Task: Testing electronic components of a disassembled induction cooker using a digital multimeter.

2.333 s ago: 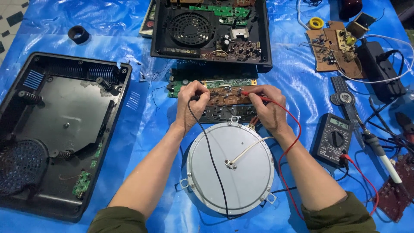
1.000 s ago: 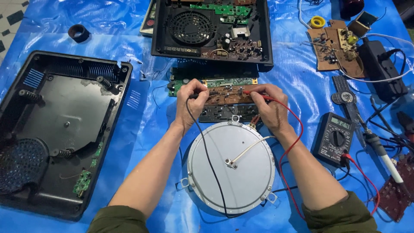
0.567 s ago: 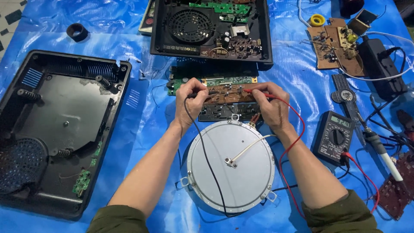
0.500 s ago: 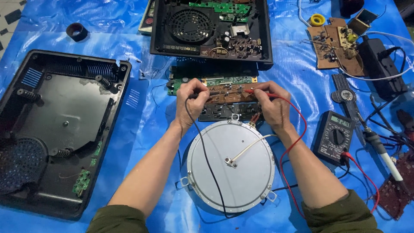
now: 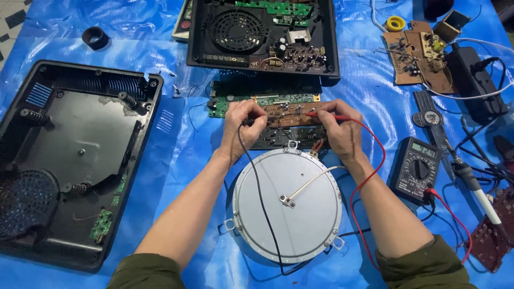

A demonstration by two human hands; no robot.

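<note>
Blue plastic tarpaulin [image 5: 176,160], crinkled and glossy, spread under everything. At centre, a brown circuit board [image 5: 292,113] beside a green strip of board, both lying just above a round, smooth silver disc [image 5: 289,206] with a white wire across its face. Left hand [image 5: 242,128] pinched around a black probe [image 5: 247,122], tip pressed to the brown board, thin black lead trailing down over the disc. Right hand [image 5: 340,131] closed on a red probe [image 5: 321,115], tip also on the board, red lead looping toward 3 o'clock into a dark, boxy multimeter [image 5: 416,168] with a round dial and a small grey display. At 9 o'clock, one black moulded housing shell [image 5: 69,160], rectangular, ribbed with vents, four coil springs standing inside. At 12 o'clock, a second black housing [image 5: 262,35] with a circular fan grille and green boards. At 2 o'clock, one bare brown board [image 5: 415,56] studded with parts, one yellow tape roll [image 5: 395,23]. At 11 o'clock, one small black ring [image 5: 95,37]. At 4 o'clock, one soldering iron [image 5: 476,187], white-handled.
</note>
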